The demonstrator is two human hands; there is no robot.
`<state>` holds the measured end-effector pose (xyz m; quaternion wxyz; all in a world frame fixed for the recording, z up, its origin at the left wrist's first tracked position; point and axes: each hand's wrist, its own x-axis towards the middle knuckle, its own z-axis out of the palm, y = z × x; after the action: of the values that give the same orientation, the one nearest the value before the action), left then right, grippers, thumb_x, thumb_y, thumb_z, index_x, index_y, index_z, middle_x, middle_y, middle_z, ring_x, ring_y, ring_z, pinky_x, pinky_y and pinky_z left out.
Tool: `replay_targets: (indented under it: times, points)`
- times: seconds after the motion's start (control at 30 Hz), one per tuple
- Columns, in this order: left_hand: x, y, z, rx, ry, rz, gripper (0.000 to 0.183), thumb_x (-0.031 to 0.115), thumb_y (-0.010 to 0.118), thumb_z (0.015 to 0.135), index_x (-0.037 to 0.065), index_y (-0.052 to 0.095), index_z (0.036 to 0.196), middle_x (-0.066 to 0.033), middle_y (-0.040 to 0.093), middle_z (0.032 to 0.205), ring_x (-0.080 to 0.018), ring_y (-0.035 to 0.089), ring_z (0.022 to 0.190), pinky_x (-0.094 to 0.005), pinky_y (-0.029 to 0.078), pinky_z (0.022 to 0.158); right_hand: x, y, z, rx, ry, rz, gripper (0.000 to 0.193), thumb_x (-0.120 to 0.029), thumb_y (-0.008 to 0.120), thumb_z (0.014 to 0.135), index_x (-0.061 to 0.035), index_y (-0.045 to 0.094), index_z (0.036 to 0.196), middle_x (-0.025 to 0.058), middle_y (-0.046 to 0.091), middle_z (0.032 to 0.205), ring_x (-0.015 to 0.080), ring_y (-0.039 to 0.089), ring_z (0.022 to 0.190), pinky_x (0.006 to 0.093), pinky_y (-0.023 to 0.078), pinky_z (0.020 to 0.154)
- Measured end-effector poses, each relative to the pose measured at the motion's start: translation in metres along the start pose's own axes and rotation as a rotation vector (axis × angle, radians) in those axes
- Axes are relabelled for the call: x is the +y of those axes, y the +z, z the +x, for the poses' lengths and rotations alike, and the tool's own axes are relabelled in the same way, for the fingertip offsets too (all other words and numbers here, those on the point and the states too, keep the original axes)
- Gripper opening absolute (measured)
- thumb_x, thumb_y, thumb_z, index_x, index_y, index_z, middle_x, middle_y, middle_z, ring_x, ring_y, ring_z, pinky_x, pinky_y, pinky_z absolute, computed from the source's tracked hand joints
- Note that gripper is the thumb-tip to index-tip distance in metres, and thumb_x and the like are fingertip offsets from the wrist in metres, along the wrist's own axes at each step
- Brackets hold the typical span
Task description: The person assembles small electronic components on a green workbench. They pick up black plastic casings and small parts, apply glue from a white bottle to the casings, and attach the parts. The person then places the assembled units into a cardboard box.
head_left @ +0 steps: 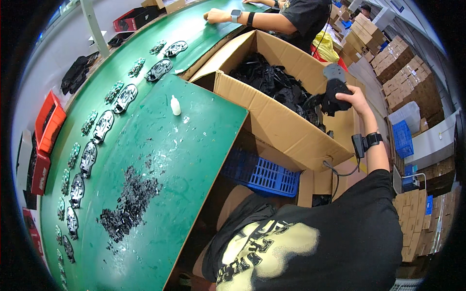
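Observation:
My right hand (358,101) is at the right side of a large open carton (276,131), above its rim. Its fingers are closed around dark plastic pieces: a black piece (335,99) hangs below, and a flat grey-black piece with small holes (334,72) stands up above it. Inside the carton lies a heap of black plastic parts (272,77). A black device with a cable (359,144) is strapped at my right wrist. My left hand does not show.
Left is a green bench (204,126) with small black bits (131,199), a white bottle (175,105), a row of shells (103,127) and green circuit boards (89,122). A co-worker's hand (218,16) rests on it. A blue crate (262,174) sits under the carton.

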<state>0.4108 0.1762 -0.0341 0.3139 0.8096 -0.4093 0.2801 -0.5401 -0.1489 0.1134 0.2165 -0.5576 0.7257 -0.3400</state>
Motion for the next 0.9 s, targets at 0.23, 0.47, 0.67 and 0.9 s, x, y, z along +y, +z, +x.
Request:
replay_targets:
  times: [0.23,0.47,0.67,0.9]
  points:
    - [0.180,-0.063,0.014,0.041,-0.022,-0.196,0.038,0.029,0.056,0.096,-0.003,0.062,0.116,-0.0195,0.064,0.109,-0.0297,0.064,0.091,-0.0361,0.052,0.080,0.014,-0.007,0.020,0.057,0.342,0.588,0.027,-0.022,0.071,0.085,-0.0050,0.066,0.105,0.0055,0.070,0.097,0.0142,0.067,0.080,0.0279,0.054,0.074]
    - [0.223,-0.047,-0.037,-0.190,0.168,-0.710,0.043,0.034,0.059,0.094,-0.003,0.060,0.117,-0.0219,0.061,0.118,-0.0383,0.062,0.090,-0.0464,0.053,0.081,0.032,0.022,0.025,0.036,0.196,1.074,0.025,-0.025,0.066,0.090,-0.0073,0.065,0.109,0.0052,0.070,0.100,0.0175,0.069,0.083,0.0290,0.057,0.071]
    - [0.315,-0.015,-0.051,-0.435,0.149,-0.841,0.020,0.009,0.057,0.086,-0.004,0.066,0.100,-0.0156,0.071,0.088,-0.0246,0.067,0.071,-0.0355,0.053,0.073,-0.089,0.093,-0.025,-0.094,-0.028,1.040,0.036,-0.026,0.059,0.095,-0.0030,0.057,0.122,0.0090,0.066,0.112,0.0188,0.066,0.096,0.0322,0.054,0.085]
    - [0.400,0.011,-0.060,-0.829,0.050,-1.355,0.059,0.020,0.075,0.080,0.001,0.051,0.130,-0.0133,0.060,0.123,-0.0229,0.062,0.104,-0.0321,0.051,0.086,-0.171,0.290,-0.163,-0.686,-0.127,1.059,0.055,-0.022,0.078,0.075,0.0015,0.056,0.119,0.0097,0.064,0.113,0.0190,0.062,0.101,0.0330,0.049,0.091]
